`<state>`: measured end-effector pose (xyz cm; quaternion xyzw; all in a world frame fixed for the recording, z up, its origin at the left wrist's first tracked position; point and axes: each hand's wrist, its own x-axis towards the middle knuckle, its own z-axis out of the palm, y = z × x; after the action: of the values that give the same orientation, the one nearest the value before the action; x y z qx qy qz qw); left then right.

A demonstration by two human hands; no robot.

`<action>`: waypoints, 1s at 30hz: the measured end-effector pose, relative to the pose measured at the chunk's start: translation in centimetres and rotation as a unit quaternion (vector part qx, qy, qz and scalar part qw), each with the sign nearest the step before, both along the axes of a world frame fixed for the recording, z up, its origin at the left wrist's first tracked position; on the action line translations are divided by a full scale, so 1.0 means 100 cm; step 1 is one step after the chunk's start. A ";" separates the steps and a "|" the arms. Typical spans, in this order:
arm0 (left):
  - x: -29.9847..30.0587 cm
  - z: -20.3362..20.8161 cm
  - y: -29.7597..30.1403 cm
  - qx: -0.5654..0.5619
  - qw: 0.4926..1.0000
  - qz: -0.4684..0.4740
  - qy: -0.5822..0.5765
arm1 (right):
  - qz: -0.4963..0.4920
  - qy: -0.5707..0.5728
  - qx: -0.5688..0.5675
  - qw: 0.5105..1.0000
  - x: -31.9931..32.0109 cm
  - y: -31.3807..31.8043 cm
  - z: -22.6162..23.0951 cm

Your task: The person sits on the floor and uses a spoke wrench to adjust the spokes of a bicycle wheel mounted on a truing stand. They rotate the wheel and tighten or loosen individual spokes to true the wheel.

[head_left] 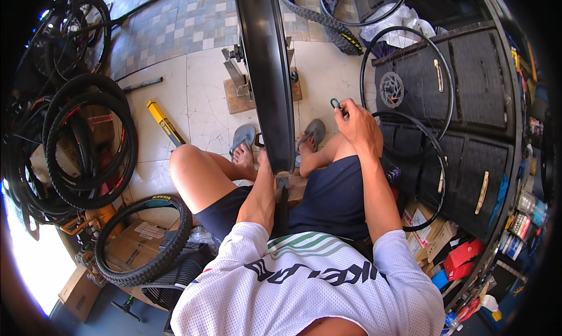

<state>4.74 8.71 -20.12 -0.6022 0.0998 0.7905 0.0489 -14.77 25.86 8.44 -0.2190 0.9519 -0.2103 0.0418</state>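
Observation:
A wide black bicycle wheel rim (268,72) stands upright edge-on before me, between my legs. It sits between the metal uprights of a truing stand (235,72) on a wooden base. My left hand (264,158) is low against the rim's left side, its fingers mostly hidden. Just beyond that hand shows a small dark loop (259,140); whether the hand holds it I cannot make out. My right hand (358,124) is raised to the right of the rim, above my knee, apart from the wheel. Its fingers pinch a small green ring-shaped spoke wrench (335,103).
Tyres and wheels (88,142) crowd the left side, with another tyre (143,239) over a cardboard box. A yellow-and-black tool (164,122) lies on the tiles. At right, bare rims (410,28) lean on black drawers (468,72). A tyre (322,19) lies beyond the stand.

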 end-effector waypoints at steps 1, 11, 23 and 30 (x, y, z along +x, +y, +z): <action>0.000 0.000 0.000 0.000 1.000 0.000 0.000 | 0.000 0.002 0.001 1.000 0.000 0.000 0.000; -0.001 0.000 -0.002 -0.008 1.000 0.005 0.011 | -0.006 0.002 0.012 1.000 0.002 0.002 0.002; -0.002 -0.003 0.001 -0.008 1.000 0.010 0.023 | 0.004 0.009 0.007 1.000 0.001 0.006 -0.005; 0.004 -0.001 0.003 -0.005 1.000 0.008 0.017 | 0.001 0.001 0.009 1.000 0.001 0.006 -0.005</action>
<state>5.12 9.03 -20.23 -0.5893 0.0995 0.8008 0.0383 -14.67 26.47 7.94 -0.2194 0.9536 -0.2016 0.0429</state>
